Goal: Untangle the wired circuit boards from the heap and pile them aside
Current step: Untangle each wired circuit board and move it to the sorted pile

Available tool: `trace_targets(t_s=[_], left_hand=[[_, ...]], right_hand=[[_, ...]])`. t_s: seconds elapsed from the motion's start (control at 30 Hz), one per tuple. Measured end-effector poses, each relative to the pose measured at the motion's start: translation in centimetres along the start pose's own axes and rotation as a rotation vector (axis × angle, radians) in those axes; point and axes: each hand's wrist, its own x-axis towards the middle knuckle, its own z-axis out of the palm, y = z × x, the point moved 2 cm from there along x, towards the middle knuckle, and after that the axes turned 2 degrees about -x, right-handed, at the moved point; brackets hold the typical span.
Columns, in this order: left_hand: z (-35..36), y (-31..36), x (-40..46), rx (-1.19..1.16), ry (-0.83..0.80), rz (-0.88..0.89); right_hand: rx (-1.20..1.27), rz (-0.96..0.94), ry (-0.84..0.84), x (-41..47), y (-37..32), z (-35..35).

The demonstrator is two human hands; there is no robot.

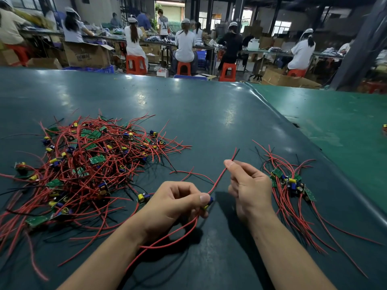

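Observation:
A tangled heap (88,160) of small green circuit boards with red and black wires covers the left of the dark green table (209,114). A small pile of separated boards (291,183) lies at the right, wires trailing toward me. My left hand (176,204) pinches one circuit board (208,203) with yellow and blue parts between thumb and fingers. My right hand (247,185) pinches that board's red and black wires (219,178), stretched up past its fingertips. More red wires hang from the board under my left wrist.
The table's mat has a raised seam (293,130) running diagonally at the right, with a lighter green mat beyond. Several seated people work at benches on red stools (136,64) far behind the table. Cardboard boxes stand on the floor there.

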Motion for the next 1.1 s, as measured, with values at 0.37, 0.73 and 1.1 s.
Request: trace_targets(t_s=[0.37,0.73,1.1], left_hand=[[-0.2,-0.2,0.3,-0.11,0.099,0.036],[-0.4,0.0,0.7,-0.155,0.114,0.009],[-0.1,0.2,0.3,-0.02,0.015,-0.039]], right_hand=[[0.019,0.255,-0.298,-0.2,-0.2,0.0],[-0.231,0.039,-0.524,-2.2,0.2,0.9],[-0.229,-0.083,-0.368,-1.5,0.1,0.9]])
